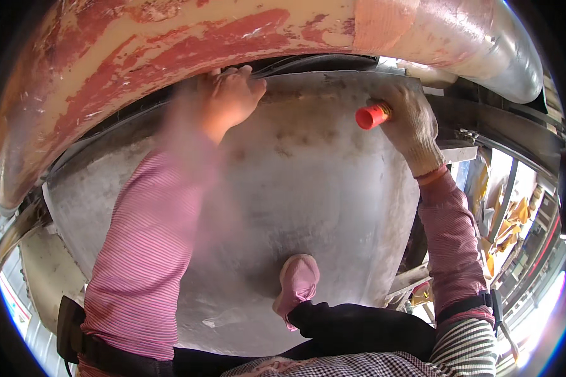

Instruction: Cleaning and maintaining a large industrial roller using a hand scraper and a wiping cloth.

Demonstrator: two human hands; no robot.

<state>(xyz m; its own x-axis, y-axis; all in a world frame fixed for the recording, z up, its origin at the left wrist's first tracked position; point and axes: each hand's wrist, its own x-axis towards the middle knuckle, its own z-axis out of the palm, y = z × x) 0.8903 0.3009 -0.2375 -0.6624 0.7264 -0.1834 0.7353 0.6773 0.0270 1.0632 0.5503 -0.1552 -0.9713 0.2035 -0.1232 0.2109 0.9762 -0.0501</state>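
Observation:
My left hand (pixel 229 100), bare, reaches to the far edge of a grey metal sheet (pixel 314 182), close under a large curved body (pixel 233 31) with tan and red patches. Its fingers lie apart at the dark gap there, and I see nothing held; the fingertips are partly hidden. Wrapped round a red cylinder with a flat end (pixel 372 116) is my right hand (pixel 415 122), in a knitted work glove. The cylinder's other end is hidden behind the glove, so its kind does not show. A whitish haze blurs my left forearm.
My foot in a pink shoe (pixel 297 283) stands on the brown-stained sheet. Dark metal frame bars (pixel 503 122) run past my right hand. Farther right are shelves with yellowish bundles (pixel 516 217). A pale panel (pixel 47 273) lies at the left.

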